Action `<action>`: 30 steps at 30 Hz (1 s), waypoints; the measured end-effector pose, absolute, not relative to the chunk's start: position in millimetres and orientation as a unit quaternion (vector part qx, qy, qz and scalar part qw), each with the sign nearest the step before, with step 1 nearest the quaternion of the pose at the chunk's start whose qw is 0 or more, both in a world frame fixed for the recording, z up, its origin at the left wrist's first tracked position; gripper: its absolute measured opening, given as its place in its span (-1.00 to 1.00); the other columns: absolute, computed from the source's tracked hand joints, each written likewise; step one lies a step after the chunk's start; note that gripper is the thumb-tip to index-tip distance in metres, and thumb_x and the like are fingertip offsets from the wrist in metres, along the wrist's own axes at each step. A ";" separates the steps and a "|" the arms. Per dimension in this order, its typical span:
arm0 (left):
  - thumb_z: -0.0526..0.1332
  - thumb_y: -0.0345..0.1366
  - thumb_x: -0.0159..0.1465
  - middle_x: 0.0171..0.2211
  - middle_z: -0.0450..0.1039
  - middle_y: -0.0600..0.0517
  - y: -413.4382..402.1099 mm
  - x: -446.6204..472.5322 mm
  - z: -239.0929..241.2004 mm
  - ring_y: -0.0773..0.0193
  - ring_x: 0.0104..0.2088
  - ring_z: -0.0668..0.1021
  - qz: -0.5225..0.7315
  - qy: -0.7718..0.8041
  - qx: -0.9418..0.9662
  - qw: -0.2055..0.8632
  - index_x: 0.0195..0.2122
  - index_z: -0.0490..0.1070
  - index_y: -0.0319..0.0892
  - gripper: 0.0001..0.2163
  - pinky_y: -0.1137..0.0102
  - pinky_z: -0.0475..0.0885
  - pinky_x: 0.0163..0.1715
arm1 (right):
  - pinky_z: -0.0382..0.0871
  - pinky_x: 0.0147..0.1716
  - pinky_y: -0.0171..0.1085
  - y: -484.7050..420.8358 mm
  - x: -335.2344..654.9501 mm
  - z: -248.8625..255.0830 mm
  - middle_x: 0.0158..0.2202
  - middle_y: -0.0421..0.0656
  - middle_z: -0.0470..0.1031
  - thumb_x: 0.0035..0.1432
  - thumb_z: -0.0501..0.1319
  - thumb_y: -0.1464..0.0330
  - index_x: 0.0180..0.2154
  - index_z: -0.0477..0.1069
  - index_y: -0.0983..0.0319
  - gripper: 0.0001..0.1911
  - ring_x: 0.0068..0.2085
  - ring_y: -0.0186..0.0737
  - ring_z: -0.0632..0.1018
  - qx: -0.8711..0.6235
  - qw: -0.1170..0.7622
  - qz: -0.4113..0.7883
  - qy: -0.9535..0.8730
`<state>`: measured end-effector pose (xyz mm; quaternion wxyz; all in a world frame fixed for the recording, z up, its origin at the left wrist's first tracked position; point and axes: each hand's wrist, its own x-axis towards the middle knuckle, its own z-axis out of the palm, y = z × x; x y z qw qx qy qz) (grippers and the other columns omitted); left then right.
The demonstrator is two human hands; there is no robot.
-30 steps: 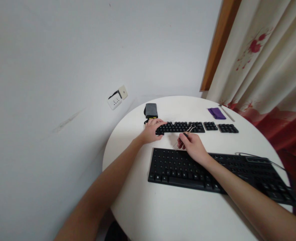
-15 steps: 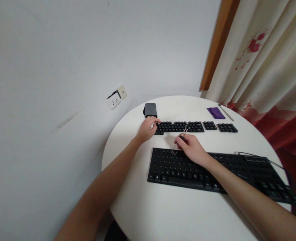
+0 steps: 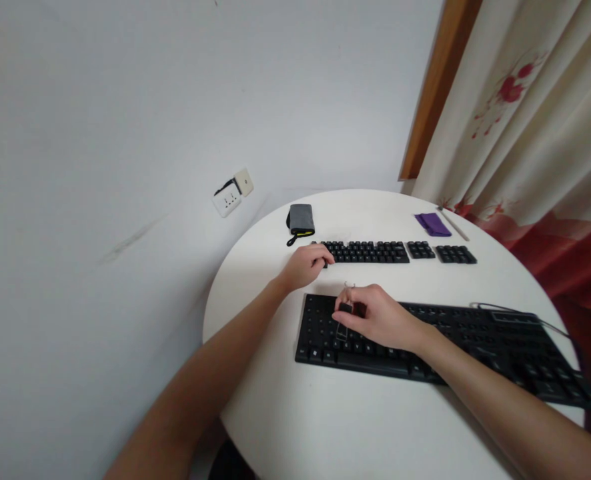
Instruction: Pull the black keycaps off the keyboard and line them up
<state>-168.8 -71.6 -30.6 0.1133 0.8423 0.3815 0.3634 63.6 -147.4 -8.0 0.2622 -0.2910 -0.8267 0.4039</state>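
My right hand point(image 3: 368, 313) is closed round the black handle of a wire keycap puller point(image 3: 342, 332). The puller's wire loops reach down to the left part of a black keyboard point(image 3: 375, 363), where many key positions show without caps. Beyond the keyboard lie rows of loose black keycaps point(image 3: 370, 253), set out in keyboard order. At the left end of these rows is my left hand point(image 3: 305, 265), its fingers bent and pinched on a small black keycap point(image 3: 325, 265), partly hidden by the fingertips.
A grey pouch point(image 3: 301, 219) with a black loop lies at the back left of the round white table point(image 3: 275, 413). A purple cloth point(image 3: 432, 225) and a thin brush-like stick point(image 3: 453, 223) lie at the back right. The keyboard's cable point(image 3: 550, 327) runs off right.
My right hand has brought the keycap puller nearer and lower, over the keyboard's lower letter rows. My left hand has shifted slightly right and nearer, uncovering the pouch's loop.
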 end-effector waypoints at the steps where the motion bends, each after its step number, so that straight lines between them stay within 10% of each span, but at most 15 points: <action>1: 0.03 -0.57 0.17 -0.35 0.56 0.01 -71.6 -168.6 -31.4 0.28 -0.29 0.55 0.363 0.383 0.842 0.116 -0.37 0.54 -0.18 -0.71 0.37 0.45 -0.19 | 0.23 -0.48 -0.33 -148.8 62.3 -8.9 -0.45 -0.23 0.51 0.23 0.28 0.26 -0.33 0.52 0.22 -0.84 -0.50 -0.33 0.39 -0.286 0.263 0.404 -0.828; 30: 0.02 -0.58 0.17 -0.35 0.55 0.02 -71.2 -164.4 -38.4 0.30 -0.31 0.56 0.366 0.383 0.839 0.126 -0.36 0.55 -0.19 -0.69 0.38 0.45 -0.20 | 0.28 -0.36 -0.30 -151.8 52.5 -18.7 -0.48 -0.15 0.53 0.41 0.05 0.22 -0.48 0.38 0.21 -0.59 -0.43 -0.25 0.52 -0.307 0.203 0.383 -0.847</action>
